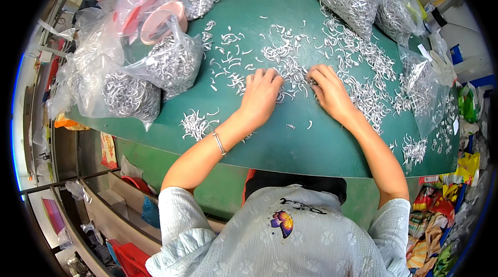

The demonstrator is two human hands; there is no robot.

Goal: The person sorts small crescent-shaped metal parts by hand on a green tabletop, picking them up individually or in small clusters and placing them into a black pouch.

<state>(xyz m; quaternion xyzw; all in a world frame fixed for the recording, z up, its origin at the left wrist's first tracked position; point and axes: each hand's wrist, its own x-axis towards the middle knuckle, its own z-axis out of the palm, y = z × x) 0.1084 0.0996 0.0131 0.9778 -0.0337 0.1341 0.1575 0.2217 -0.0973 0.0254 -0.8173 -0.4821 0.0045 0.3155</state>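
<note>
Small silvery curved metal pieces (284, 51) lie in a loose heap at the middle of the green table (311, 150). My left hand (262, 95) rests on the heap's left near edge, palm down, its fingers bent and drawn together with the tips hidden. Across a narrow strip of pieces, my right hand (331, 92) is at the heap's right side. Its fingers curl inward and are closed, and whatever sits between the fingertips is too small to make out. A metal bracelet (219, 143) circles my left wrist.
Clear bags full of pieces (132, 92) crowd the left, beside a pink basket (163, 22). More filled bags (350, 7) stand at the far right. A wide spread of pieces (371, 59) covers the right side; a small pile (196, 124) lies near the left front.
</note>
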